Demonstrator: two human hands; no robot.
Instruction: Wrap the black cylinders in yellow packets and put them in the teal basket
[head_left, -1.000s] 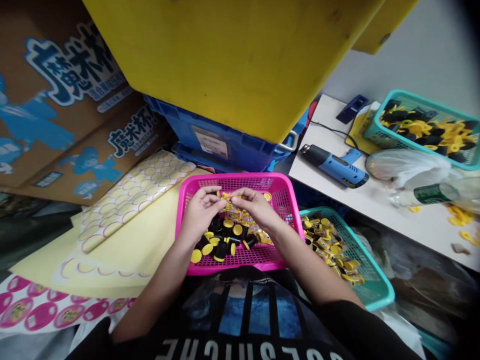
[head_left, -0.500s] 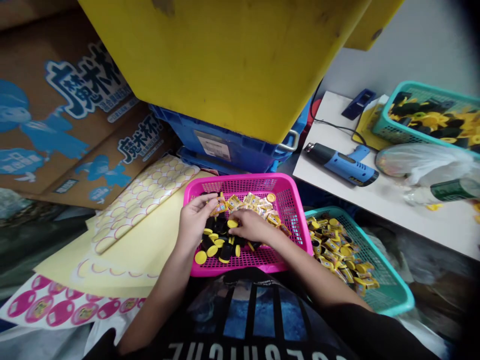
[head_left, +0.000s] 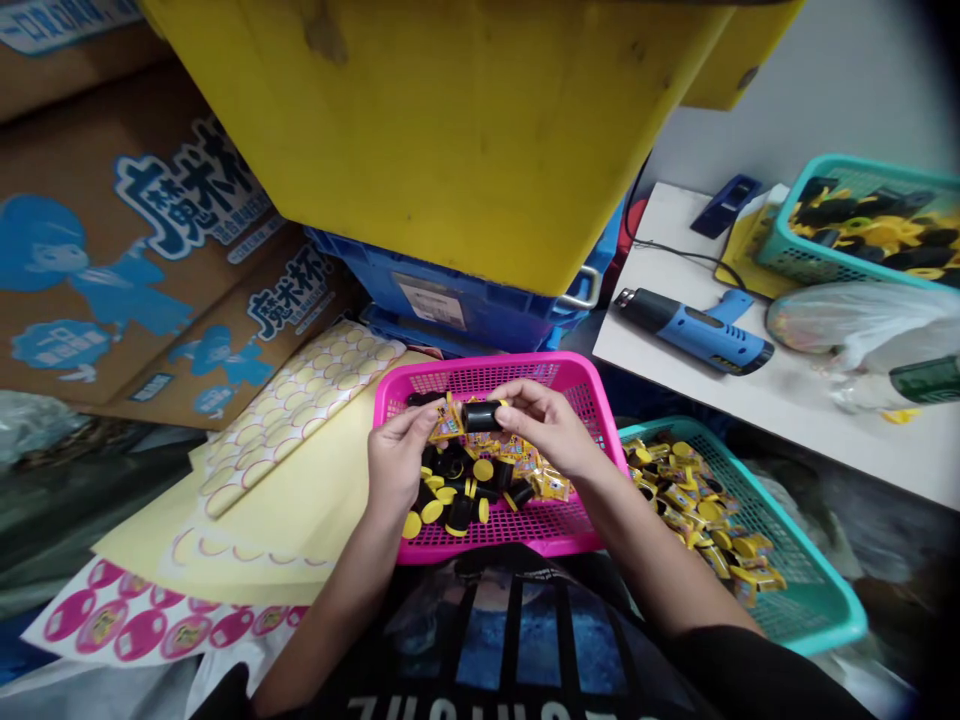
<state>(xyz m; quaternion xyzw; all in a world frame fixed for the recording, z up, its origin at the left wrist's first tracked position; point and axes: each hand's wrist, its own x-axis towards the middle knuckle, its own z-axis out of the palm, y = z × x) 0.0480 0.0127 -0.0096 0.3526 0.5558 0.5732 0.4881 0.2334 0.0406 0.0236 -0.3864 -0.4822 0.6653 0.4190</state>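
Observation:
My left hand [head_left: 403, 450] pinches a small yellow printed plastic sleeve [head_left: 448, 420] between thumb and fingers. In my right hand [head_left: 546, 425] is a black cylinder [head_left: 481, 416] with a yellow cap, lying sideways. Its black end faces the sleeve and is right beside it; whether they touch I cannot tell. Both hands are above a pink basket [head_left: 517, 549]. Several black cylinders with yellow caps [head_left: 459, 513] lie loose at the basket's left and middle. Yellow printed pieces in clear plastic [head_left: 551, 484] lie to the right, partly behind my right hand.
A teal basket [head_left: 814, 570] of capped cylinders in yellow sleeves stands at the right. A blue heat gun [head_left: 694, 332] lies on the white table [head_left: 840, 430]. Sticker sheets [head_left: 285, 420] lie left. Ahead, a yellow bin [head_left: 450, 130] sits over blue crates [head_left: 450, 295].
My right hand has risen from the pile with a black, yellow-capped cylinder and brought it beside the sleeve. My left hand still holds the sleeve. The view has shifted slightly.

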